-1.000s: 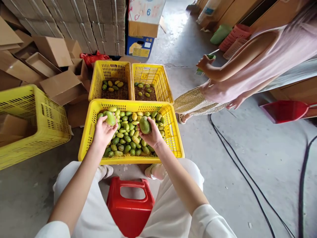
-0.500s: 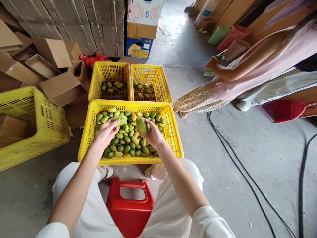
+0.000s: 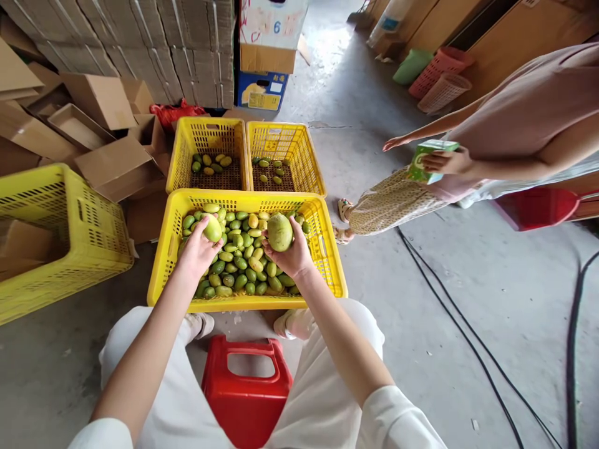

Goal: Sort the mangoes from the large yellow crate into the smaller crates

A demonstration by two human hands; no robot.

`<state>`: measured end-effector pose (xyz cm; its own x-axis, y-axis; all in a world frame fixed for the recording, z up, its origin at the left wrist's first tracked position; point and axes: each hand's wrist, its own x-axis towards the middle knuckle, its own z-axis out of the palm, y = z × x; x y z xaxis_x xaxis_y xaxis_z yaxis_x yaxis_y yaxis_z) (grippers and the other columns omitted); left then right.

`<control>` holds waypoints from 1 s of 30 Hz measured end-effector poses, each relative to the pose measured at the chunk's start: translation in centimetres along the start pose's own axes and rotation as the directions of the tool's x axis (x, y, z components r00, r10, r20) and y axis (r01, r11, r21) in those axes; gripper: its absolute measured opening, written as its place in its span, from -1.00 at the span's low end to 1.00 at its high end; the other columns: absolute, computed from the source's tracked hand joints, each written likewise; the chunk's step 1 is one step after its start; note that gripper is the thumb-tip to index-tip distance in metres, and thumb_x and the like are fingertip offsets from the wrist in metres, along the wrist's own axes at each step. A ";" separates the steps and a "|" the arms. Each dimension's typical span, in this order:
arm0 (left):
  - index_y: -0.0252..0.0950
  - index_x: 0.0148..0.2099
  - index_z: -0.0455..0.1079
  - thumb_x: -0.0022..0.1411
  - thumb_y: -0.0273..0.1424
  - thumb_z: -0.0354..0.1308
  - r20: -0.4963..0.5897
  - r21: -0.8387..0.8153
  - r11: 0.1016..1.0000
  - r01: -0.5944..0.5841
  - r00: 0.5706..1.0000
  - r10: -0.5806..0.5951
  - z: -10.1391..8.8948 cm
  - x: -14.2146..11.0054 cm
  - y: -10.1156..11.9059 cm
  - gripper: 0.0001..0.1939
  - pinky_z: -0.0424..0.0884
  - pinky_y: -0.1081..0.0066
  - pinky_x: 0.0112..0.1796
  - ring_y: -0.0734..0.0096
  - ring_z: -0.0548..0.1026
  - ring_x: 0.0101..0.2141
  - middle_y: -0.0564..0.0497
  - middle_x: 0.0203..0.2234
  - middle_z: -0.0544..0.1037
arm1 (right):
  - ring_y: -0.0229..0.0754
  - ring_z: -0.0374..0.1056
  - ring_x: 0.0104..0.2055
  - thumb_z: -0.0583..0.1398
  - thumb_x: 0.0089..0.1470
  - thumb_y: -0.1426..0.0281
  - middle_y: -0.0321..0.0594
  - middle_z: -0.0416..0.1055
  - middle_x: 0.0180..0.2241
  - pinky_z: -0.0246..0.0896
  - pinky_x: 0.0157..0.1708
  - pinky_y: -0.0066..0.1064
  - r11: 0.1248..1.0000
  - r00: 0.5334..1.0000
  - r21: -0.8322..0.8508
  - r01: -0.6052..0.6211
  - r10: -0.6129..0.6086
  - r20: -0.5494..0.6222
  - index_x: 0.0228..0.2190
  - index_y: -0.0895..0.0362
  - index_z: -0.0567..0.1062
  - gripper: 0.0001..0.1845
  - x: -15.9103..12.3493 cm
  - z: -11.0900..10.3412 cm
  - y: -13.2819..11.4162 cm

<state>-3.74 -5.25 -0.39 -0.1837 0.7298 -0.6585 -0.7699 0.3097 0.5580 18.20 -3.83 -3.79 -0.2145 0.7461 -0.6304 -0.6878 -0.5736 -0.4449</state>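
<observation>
Slips and knocks are the main danger here

At the far left, a yellow-green crate [image 3: 100, 215] holds pieces of cardboard, and loose cartons [image 3: 115, 165] lie beside it; anything rolling in among them could be hard to find. Left hand [image 3: 196, 252] has its thumb and fingers closed around a smooth green fruit [image 3: 213, 229], above the front crate [image 3: 248, 304]. That grip looks shallow, so a small turn of the wrist could let the fruit slide out and strike the smaller fruit [image 3: 241, 262] heaped below, bruising both. The rear left crate [image 3: 175, 156] and rear right crate [image 3: 314, 159] stand just beyond, each with a few fruits on its floor; a careless toss that way could clip a hard rim and split the skin.

Right hand [image 3: 299, 252] is wrapped around a larger, rounder fruit [image 3: 280, 232], which sits well into the palm, above the right part of the heap. Its likely weight and bulk could make a slip there the more damaging one. Farther right, another person [image 3: 519, 125] stands close, holding a green packet [image 3: 423, 171]; a bump could jolt the crates. Black cables [image 3: 571, 349] trail over the floor and could catch a foot.
</observation>
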 end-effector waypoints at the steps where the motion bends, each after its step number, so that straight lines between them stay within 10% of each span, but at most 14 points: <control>1: -0.23 -0.11 0.62 0.45 -0.43 0.42 -0.003 0.000 1.000 0.006 1.000 -0.006 0.0 0.0 0.0 -0.96 0.48 0.54 -0.39 0.50 0.52 -0.41 0.00 -0.21 0.73 | -0.17 0.44 -0.44 0.21 0.49 -0.09 -0.20 0.63 -0.36 0.35 -0.53 -0.47 1.000 1.000 -0.010 0.003 -0.003 0.024 -0.15 0.01 0.57 -0.56 0.1 -0.1 0.0; 12: -0.33 0.00 0.58 0.69 -0.38 0.10 -0.123 0.120 0.977 0.174 0.980 -0.159 1.3 -1.0 0.4 -0.76 0.60 0.51 -0.38 0.38 0.61 -0.41 -0.09 -0.34 0.65 | -0.11 0.62 -0.38 0.28 0.51 -0.03 -0.18 0.66 -0.32 0.46 -0.52 -0.42 0.988 1.000 -0.154 0.024 -0.023 0.008 -0.09 0.06 0.63 -0.59 0.1 -0.6 0.2; 30: -0.31 -0.12 0.54 0.77 0.01 0.02 -0.115 -0.144 0.984 0.102 0.986 -0.119 1.0 -1.0 1.0 -0.45 0.38 0.63 -0.56 0.56 0.38 -0.60 0.10 -0.53 0.41 | -0.15 0.54 -0.41 0.15 0.63 0.01 -0.15 0.60 -0.37 0.43 -0.50 -0.47 0.945 0.950 -0.103 -0.309 0.301 -0.086 0.00 0.15 0.61 -0.53 0.2 0.2 4.3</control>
<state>-3.72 -5.08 1.30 -0.1601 0.6124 -0.7741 -0.8644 0.2917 0.4095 15.03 -6.12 -5.70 -0.3511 0.5063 -0.7877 -0.5126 -0.8079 -0.2908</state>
